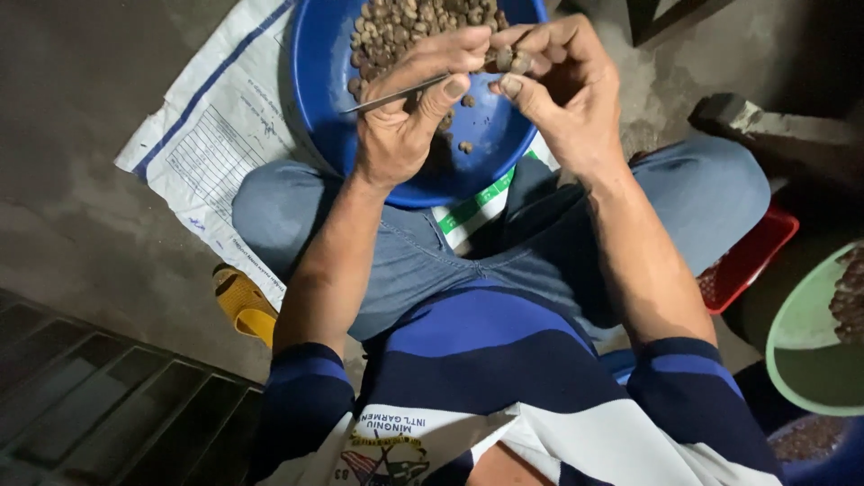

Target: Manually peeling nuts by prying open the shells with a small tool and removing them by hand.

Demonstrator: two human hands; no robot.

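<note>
Sat cross-legged on a grey concrete floor (81, 108), seen from above. Held both hands together at upper centre of the frame, over a blue basin (324, 81). Left hand (400, 126) closed around a thin metal pick (391, 94), pinched between thumb and forefinger, its shaft slanting out toward the left of the frame and its working end pointed at the right hand. Right hand (562, 85) closed on a small brown nut (506, 60), gripped between thumb and curled fingertips just beside the left thumb. Could not tell whether the pick's tip touched the nut, hidden behind the fingers.

Basin rested against the knees, its upper part heaped with more brown nuts (405, 22); a few loose ones (465, 146) lay on the bare blue bottom below the hands. Spread under the basin, a white woven sack (211, 144) with blue print and a green stripe. Wore blue jeans (423, 261) and a navy, blue and white striped shirt (486, 351). Yellow sandal (241, 301) at lower left, beside the left knee. Red basket (751, 261) at right of the frame, touching the right leg, and a pale green bowl (810, 346) at the right edge, holding some dark pieces.
</note>
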